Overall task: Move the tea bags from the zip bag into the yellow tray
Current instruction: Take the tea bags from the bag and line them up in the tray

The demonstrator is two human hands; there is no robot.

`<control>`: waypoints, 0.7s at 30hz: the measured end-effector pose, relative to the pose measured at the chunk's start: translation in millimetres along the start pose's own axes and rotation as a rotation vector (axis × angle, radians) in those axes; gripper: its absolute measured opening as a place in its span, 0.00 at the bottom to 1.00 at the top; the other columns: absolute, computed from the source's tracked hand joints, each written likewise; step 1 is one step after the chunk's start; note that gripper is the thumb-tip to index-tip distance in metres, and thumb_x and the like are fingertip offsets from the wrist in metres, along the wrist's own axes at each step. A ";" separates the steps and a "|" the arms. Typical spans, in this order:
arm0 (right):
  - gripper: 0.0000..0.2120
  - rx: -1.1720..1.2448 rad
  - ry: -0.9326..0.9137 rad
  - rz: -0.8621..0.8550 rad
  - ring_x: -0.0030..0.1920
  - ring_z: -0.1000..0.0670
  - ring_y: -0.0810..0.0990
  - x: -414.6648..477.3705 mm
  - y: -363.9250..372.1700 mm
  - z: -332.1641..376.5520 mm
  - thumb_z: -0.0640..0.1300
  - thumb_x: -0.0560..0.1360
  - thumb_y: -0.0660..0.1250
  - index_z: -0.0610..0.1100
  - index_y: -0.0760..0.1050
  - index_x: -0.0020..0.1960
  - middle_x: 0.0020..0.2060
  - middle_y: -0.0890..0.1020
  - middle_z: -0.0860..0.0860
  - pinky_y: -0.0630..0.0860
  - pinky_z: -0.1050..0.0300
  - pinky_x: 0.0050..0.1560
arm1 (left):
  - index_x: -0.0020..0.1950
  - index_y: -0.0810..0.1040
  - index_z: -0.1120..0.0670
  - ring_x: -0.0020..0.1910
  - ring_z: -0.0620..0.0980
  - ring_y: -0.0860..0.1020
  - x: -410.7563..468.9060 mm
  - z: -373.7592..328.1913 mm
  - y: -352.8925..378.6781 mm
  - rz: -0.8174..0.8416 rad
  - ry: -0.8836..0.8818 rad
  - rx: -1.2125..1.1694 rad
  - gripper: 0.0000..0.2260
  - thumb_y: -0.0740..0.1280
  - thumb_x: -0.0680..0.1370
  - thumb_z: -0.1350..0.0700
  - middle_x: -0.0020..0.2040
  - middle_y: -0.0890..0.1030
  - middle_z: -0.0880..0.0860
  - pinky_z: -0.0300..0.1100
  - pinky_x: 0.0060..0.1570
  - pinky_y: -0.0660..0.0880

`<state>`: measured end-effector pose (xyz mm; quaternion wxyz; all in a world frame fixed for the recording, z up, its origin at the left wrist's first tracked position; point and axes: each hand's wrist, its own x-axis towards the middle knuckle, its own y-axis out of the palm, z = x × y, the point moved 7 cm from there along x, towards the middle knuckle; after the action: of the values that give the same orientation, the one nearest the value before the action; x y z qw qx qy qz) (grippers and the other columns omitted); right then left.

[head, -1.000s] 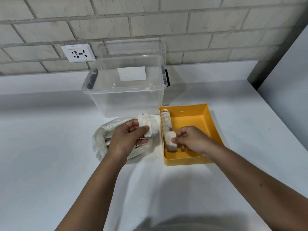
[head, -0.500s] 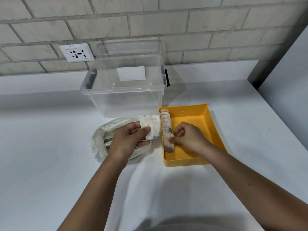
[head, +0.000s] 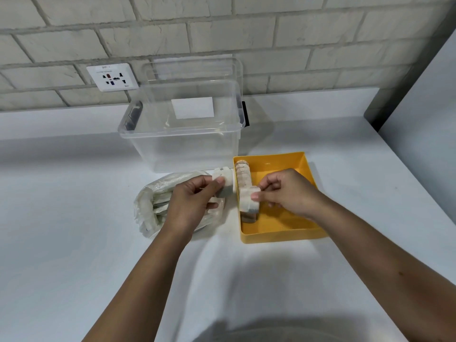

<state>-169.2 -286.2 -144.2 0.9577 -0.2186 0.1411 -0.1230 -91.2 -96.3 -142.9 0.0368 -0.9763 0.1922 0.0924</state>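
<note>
On the white counter (head: pixel 74 243) the job looks to be somewhere in its middle, judged by what lies on either side of the two hands. Beyond both hands stands a clear storage box (head: pixel 182 149), which plays no visible part. Under and around the right hand (head: pixel 288 191) sits the yellow tray (head: pixel 283 236). Along the tray's left wall, just left of that hand's fingertips and running away toward the far rim, lies a row of tea bags (head: pixel 243 172) already packed edge to edge. The tray floor beneath and to the right of the hand is bare yellow. Beneath the left hand (head: pixel 192 203) lies the zip bag (head: pixel 150 206), crumpled and open toward the tray. It looks well stocked with pale packets, so a good many transfers appear to be left, though they cannot be counted. The right hand is closed in a pinch: thumb and forefinger hold a pinched tea bag (head: pixel 248 199) upright over the near end of the row, the other fingers curled behind. Whether it touches the row below cannot be told. The left hand is likewise closed, thumb on top and fingers beneath gripping a lifted tea bag (head: pixel 227 180) just above the zip bag's mouth, close beside the tray's left wall and near the right hand's bag without clearly touching it.
</note>
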 end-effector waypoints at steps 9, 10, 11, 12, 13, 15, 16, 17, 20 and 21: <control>0.07 -0.206 0.158 0.144 0.36 0.52 0.79 7.9 26.7 -43.2 0.46 0.68 0.78 0.48 0.80 0.42 0.36 0.84 0.50 0.76 0.56 0.46 | 0.46 0.84 0.57 0.35 0.43 0.78 1.1 8.2 -4.3 0.006 0.001 0.046 0.04 0.72 0.77 0.57 0.36 0.82 0.50 0.40 0.40 0.78; 0.07 -0.220 0.148 0.102 0.39 0.52 0.80 10.9 25.8 -43.4 0.47 0.68 0.78 0.49 0.80 0.42 0.38 0.83 0.52 0.75 0.57 0.47 | 0.46 0.84 0.57 0.36 0.44 0.78 1.4 8.7 -4.4 0.009 0.002 0.050 0.05 0.72 0.77 0.57 0.37 0.82 0.51 0.41 0.41 0.78; 0.08 -0.232 0.139 0.068 0.42 0.52 0.80 13.8 24.6 -43.1 0.47 0.68 0.77 0.48 0.80 0.44 0.39 0.83 0.52 0.75 0.58 0.47 | 0.47 0.84 0.58 0.36 0.44 0.78 1.4 8.6 -4.6 0.014 0.003 0.051 0.05 0.72 0.77 0.57 0.38 0.82 0.51 0.41 0.42 0.78; 0.08 -0.240 0.130 0.044 0.43 0.52 0.80 16.3 23.9 -42.8 0.48 0.68 0.77 0.48 0.81 0.44 0.39 0.83 0.53 0.75 0.59 0.46 | 0.47 0.84 0.58 0.37 0.44 0.78 1.8 8.8 -4.7 0.019 0.003 0.051 0.05 0.72 0.77 0.57 0.38 0.82 0.52 0.42 0.42 0.78; 0.08 -0.252 0.121 0.033 0.42 0.53 0.80 18.6 24.0 -42.1 0.48 0.69 0.77 0.48 0.81 0.45 0.38 0.83 0.53 0.74 0.60 0.44 | 0.48 0.84 0.59 0.37 0.44 0.78 2.0 8.9 -5.0 0.023 0.002 0.051 0.05 0.72 0.77 0.57 0.39 0.83 0.52 0.42 0.43 0.78; 0.09 -0.295 0.102 0.027 0.40 0.54 0.79 22.2 25.3 -41.2 0.49 0.69 0.77 0.48 0.81 0.45 0.36 0.82 0.55 0.73 0.60 0.42 | 0.48 0.84 0.58 0.38 0.44 0.79 2.3 9.4 -5.2 0.032 0.001 0.054 0.05 0.72 0.77 0.57 0.39 0.82 0.52 0.41 0.42 0.78; 0.09 -0.319 0.098 0.031 0.40 0.54 0.79 23.6 26.2 -41.4 0.49 0.68 0.77 0.48 0.81 0.44 0.36 0.81 0.55 0.74 0.60 0.43 | 0.47 0.84 0.58 0.38 0.44 0.79 2.3 9.8 -4.9 0.035 0.001 0.056 0.05 0.72 0.77 0.57 0.39 0.82 0.52 0.41 0.42 0.78; 0.10 -0.336 0.099 0.039 0.40 0.54 0.79 23.9 27.2 -41.9 0.49 0.68 0.78 0.48 0.80 0.45 0.36 0.81 0.56 0.75 0.59 0.44 | 0.47 0.84 0.58 0.38 0.44 0.78 2.2 10.3 -4.5 0.037 -0.001 0.060 0.04 0.72 0.76 0.57 0.38 0.82 0.51 0.40 0.41 0.78; 0.14 -0.334 0.089 0.029 0.41 0.54 0.80 19.8 24.7 -39.5 0.51 0.66 0.78 0.49 0.80 0.48 0.38 0.82 0.55 0.77 0.57 0.47 | 0.44 0.84 0.56 0.37 0.44 0.78 1.7 10.4 -2.2 0.048 -0.001 0.077 0.03 0.73 0.76 0.57 0.35 0.81 0.49 0.41 0.42 0.79; 0.15 -0.324 0.065 -0.003 0.41 0.55 0.80 17.5 19.4 -34.3 0.51 0.66 0.79 0.49 0.80 0.49 0.38 0.82 0.55 0.77 0.58 0.46 | 0.44 0.83 0.56 0.36 0.44 0.78 1.6 9.8 -1.0 0.053 0.002 0.083 0.03 0.73 0.76 0.57 0.34 0.80 0.48 0.42 0.42 0.79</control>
<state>-160.7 -287.7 -186.5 0.9046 -0.3663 0.1899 -0.1072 -91.0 -94.9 -152.8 0.0745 -0.9686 0.2218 0.0845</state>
